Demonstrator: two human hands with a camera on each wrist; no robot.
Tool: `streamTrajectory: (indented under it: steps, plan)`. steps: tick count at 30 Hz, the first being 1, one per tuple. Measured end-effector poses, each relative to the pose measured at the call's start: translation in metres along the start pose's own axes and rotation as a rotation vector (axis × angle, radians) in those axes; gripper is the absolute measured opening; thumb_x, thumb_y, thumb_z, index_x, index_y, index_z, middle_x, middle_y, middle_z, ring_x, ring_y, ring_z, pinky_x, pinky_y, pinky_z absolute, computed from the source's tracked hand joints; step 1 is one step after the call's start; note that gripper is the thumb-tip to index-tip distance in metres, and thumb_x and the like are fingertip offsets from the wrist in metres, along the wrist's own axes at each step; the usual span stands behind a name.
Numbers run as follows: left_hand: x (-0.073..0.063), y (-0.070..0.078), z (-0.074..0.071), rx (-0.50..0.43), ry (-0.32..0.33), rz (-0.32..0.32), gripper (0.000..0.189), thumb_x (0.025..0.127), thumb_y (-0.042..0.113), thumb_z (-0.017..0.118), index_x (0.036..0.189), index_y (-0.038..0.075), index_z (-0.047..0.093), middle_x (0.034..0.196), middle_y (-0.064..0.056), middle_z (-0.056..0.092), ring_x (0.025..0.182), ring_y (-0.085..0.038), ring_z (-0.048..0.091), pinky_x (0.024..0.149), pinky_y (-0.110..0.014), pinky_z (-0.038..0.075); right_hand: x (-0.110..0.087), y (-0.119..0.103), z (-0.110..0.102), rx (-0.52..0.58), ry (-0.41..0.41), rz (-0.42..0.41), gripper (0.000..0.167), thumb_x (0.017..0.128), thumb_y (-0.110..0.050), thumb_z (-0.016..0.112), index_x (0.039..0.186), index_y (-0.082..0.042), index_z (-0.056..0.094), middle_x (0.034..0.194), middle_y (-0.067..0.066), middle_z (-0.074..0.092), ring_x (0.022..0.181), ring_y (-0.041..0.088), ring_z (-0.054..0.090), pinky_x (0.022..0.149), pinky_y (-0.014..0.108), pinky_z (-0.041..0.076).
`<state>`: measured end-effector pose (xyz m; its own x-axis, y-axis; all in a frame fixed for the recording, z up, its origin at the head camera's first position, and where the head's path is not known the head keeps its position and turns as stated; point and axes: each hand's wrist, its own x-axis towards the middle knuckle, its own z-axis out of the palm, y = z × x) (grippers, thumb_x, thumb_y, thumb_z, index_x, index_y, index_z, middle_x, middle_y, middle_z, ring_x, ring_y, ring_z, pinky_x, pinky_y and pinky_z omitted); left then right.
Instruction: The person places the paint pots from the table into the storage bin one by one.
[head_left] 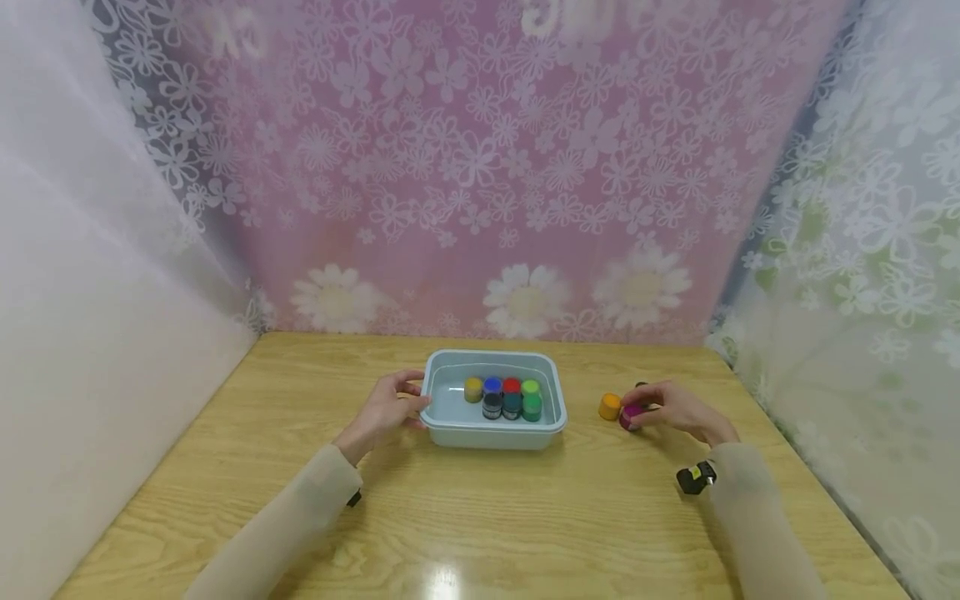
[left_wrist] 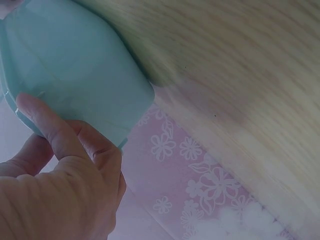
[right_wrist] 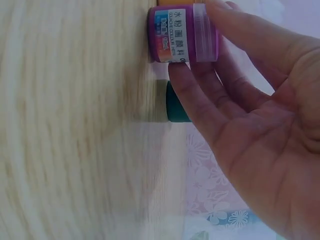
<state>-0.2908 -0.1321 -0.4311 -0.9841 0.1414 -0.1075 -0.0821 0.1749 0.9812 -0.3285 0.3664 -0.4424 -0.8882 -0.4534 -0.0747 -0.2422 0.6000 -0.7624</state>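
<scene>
My left hand (head_left: pixel 386 414) grips the left rim of a light blue plastic tub (head_left: pixel 487 437), its thumb and fingers on the rim and outer wall (left_wrist: pixel 85 65) in the left wrist view. Inside the tub, toward its right half, several small paint jars stand grouped, among them a yellow jar (head_left: pixel 472 390) and a red-topped jar (head_left: pixel 512 387). To the right of the tub, my right hand (head_left: pixel 678 410) pinches a purple gouache jar (right_wrist: pixel 172 35) between thumb and fingers. The jar is upright; whether it touches the table I cannot tell.
An orange jar (head_left: pixel 610 407) stands just left of the purple one. Behind my right hand is a dark green jar (right_wrist: pixel 177 104), partly hidden by the fingers. The wooden table (head_left: pixel 480 517) meets a flowered pink curtain (head_left: pixel 465 208) at the back.
</scene>
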Motion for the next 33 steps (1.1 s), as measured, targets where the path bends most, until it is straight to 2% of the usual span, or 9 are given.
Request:
streamTrajectory:
  steps: [6,13,17,21,23,27,33]
  plan:
    - [-0.001,0.002,-0.001,-0.002,-0.001,-0.001,0.055,0.092,0.001,0.066,0.143,0.006,0.048,0.111,-0.017,0.051,0.082,-0.024,0.062,0.077,-0.053,0.06,0.0,0.002,0.001,-0.02,-0.029,-0.052,0.034,0.087,-0.011,0.074,0.119,-0.002,0.066,0.123,0.021,0.062,0.113,0.031,0.058,0.087,0.021,0.052]
    - [-0.004,0.001,-0.001,0.008,0.009,-0.02,0.054,0.092,0.001,0.065,0.143,0.006,0.047,0.112,-0.017,0.051,0.083,-0.024,0.061,0.074,-0.049,0.061,0.0,0.004,0.001,0.056,-0.017,0.041,0.045,0.084,-0.019,0.078,0.125,-0.005,0.064,0.123,0.019,0.064,0.108,0.023,0.061,0.088,0.021,0.051]
    - [-0.001,0.0,0.0,0.019,0.007,-0.015,0.055,0.091,0.003,0.067,0.143,0.007,0.048,0.112,-0.017,0.052,0.081,-0.023,0.062,0.074,-0.049,0.061,-0.003,0.002,-0.002,0.106,0.009,0.076,0.05,0.083,-0.023,0.079,0.127,-0.004,0.063,0.133,0.022,0.057,0.112,0.021,0.061,0.09,0.022,0.051]
    - [0.001,0.0,-0.001,0.023,0.006,-0.021,0.056,0.091,0.003,0.067,0.143,0.007,0.048,0.111,-0.016,0.052,0.081,-0.023,0.062,0.077,-0.052,0.06,-0.002,-0.005,-0.001,0.178,0.001,0.084,0.051,0.085,-0.021,0.077,0.129,-0.002,0.06,0.136,0.025,0.054,0.109,0.021,0.064,0.089,0.025,0.055]
    - [0.001,0.001,-0.001,0.023,0.005,-0.022,0.056,0.091,0.003,0.067,0.143,0.007,0.048,0.111,-0.016,0.051,0.082,-0.023,0.062,0.077,-0.053,0.06,-0.001,-0.01,-0.001,0.207,-0.016,0.076,0.052,0.086,-0.019,0.076,0.13,0.001,0.058,0.131,0.026,0.057,0.106,0.023,0.066,0.088,0.028,0.057]
    - [0.0,0.002,-0.001,0.025,0.005,-0.02,0.057,0.091,0.002,0.067,0.144,0.006,0.047,0.111,-0.016,0.052,0.082,-0.023,0.062,0.077,-0.053,0.06,0.001,-0.019,0.001,0.19,0.001,0.061,0.054,0.085,-0.02,0.077,0.131,0.001,0.058,0.126,0.021,0.061,0.105,0.021,0.065,0.087,0.029,0.057]
    - [-0.001,0.004,0.0,0.027,0.006,-0.024,0.057,0.091,0.002,0.067,0.144,0.006,0.047,0.111,-0.017,0.052,0.081,-0.023,0.062,0.078,-0.054,0.06,0.006,-0.027,0.005,0.166,0.038,0.064,0.053,0.084,-0.027,0.079,0.131,-0.009,0.061,0.127,0.015,0.061,0.11,0.024,0.063,0.089,0.031,0.056]
